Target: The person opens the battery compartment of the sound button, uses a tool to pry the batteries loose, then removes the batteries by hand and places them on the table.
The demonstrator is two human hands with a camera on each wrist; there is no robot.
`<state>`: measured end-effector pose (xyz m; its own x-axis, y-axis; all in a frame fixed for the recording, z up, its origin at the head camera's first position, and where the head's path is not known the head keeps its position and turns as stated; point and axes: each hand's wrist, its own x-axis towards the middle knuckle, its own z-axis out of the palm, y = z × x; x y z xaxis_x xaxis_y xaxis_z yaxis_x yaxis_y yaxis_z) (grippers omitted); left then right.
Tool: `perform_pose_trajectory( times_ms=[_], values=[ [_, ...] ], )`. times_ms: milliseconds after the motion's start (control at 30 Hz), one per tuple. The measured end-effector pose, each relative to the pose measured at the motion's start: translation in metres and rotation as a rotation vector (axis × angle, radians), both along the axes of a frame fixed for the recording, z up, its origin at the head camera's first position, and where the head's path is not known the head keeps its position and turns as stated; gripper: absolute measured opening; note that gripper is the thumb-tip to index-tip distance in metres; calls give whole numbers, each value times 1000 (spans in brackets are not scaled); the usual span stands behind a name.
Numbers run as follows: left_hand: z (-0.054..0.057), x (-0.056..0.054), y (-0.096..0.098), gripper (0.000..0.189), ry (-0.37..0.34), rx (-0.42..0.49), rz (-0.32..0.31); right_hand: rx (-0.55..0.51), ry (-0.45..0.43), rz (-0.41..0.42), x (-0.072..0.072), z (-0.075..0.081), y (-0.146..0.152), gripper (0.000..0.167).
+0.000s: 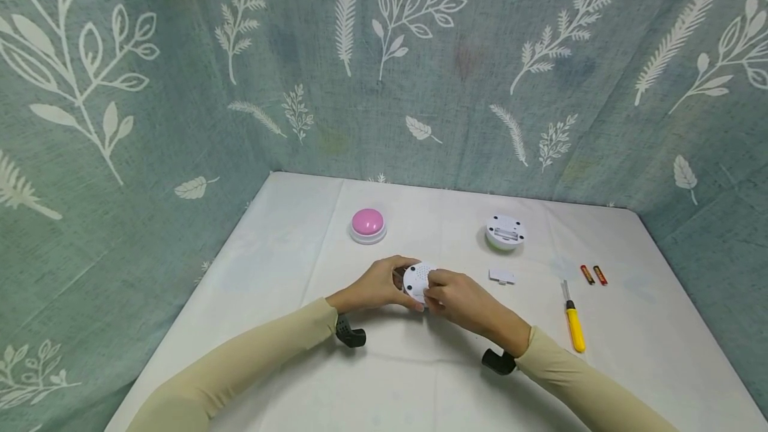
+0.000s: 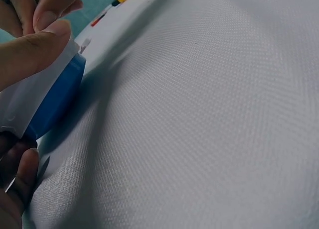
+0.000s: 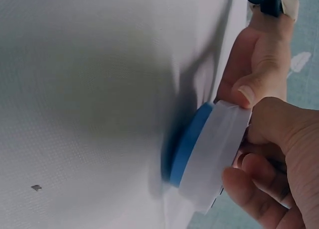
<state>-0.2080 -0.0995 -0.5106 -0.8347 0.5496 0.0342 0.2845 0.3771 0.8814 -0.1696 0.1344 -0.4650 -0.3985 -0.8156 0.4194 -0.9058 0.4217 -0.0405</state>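
Observation:
A round push button with a blue dome [image 2: 60,99] and a white base [image 1: 415,276] is held underside up, dome down, close over the white table. My left hand [image 1: 379,282] grips it from the left, with its thumb on the near edge of the base. Bent fingers of my right hand [image 1: 461,297] bear on the right part of the underside and hide that part. In the right wrist view the right fingertips [image 3: 237,186] lie at the edge of the white base [image 3: 217,149]. Small dark feet and a patch of holes show on the underside.
Behind stands a pink push button [image 1: 367,223], dome up. A green-domed button [image 1: 505,233] lies upside down with its battery slot uncovered. Nearer are a small white battery cover [image 1: 501,277], two batteries [image 1: 587,275], and a screwdriver with a yellow handle [image 1: 575,329]. Patterned curtains [image 1: 372,119] surround the table.

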Motion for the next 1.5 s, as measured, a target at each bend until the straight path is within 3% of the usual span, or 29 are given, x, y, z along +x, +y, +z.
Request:
perform_pose_trajectory(
  times_ms=[467,767,1000,1500],
  values=[
    [1,0,-2,95,-1,-5,-7,-73,-57,-75,3,-4,4,14],
    [2,0,-2,99,-4,-10,-10,-126,-196,-140,1,-2,5,8],
    [0,-1,-2,96,-13,3,-5,-157,-120,-86,1,-7,5,11],
    [0,-1,-2,98,-37,18,-12,-216,-34,-94,0,-3,9,13]
  ],
)
